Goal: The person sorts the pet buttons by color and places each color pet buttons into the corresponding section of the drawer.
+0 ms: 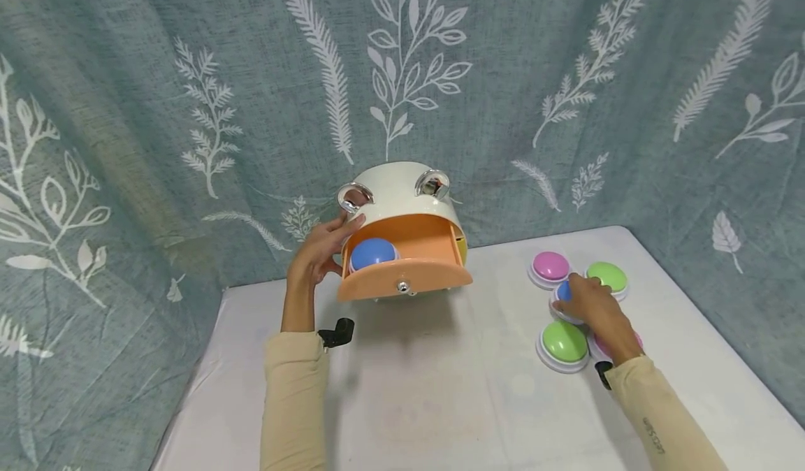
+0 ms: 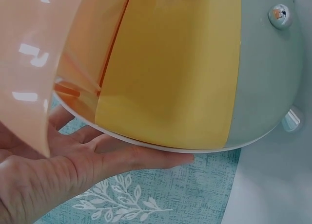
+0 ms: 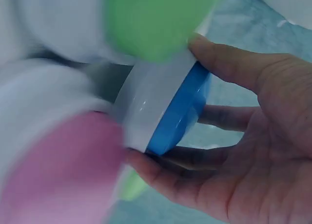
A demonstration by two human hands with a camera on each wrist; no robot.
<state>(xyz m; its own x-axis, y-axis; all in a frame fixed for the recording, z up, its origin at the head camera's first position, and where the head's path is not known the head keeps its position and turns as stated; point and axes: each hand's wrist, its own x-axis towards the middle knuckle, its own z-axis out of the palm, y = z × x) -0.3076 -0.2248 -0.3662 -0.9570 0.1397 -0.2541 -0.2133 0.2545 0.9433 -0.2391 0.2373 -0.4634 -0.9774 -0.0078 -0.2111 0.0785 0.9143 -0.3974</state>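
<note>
A small rounded chest of drawers (image 1: 395,184), white on top, stands near the back of the table with its orange top drawer (image 1: 405,272) pulled out. One blue dome push button (image 1: 374,253) lies in that drawer at the left. My left hand (image 1: 321,249) rests against the chest's left side; its thumb lies straight along the edge in the left wrist view. On the right, my right hand (image 1: 590,300) grips another blue push button (image 3: 178,114) by its white base and rim. Green buttons (image 1: 564,342) and pink buttons (image 1: 550,266) surround it.
Below the orange drawer are a yellow drawer (image 2: 170,73) and a green drawer (image 2: 265,78). Two shiny rings (image 1: 432,184) stick up from the chest's top. A patterned grey-green cloth (image 1: 503,73) hangs behind the white table (image 1: 434,401).
</note>
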